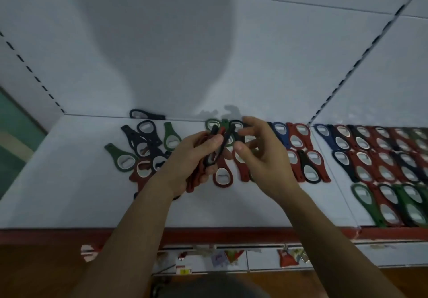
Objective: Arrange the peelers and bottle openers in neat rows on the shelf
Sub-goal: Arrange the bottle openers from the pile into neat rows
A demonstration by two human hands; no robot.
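My left hand [194, 159] grips a stack of bottle openers, red and black, above the white shelf [69, 193]. One black opener [222, 147] sticks up from that stack, on edge. My right hand [261, 152] hovers just right of it, fingers loosely curled, thumb and fingertips close to the black opener; whether they touch it I cannot tell. A loose pile of openers [143, 149] in green, black and red lies to the left. Neat rows of openers [301, 149] run to the right of my hands.
More tidy rows of openers [389, 170] fill the neighbouring shelf section on the right. One black opener [143, 114] lies against the back wall. The shelf's red front edge [231, 233] runs below my forearms, with small packets hanging on a lower shelf [289, 257].
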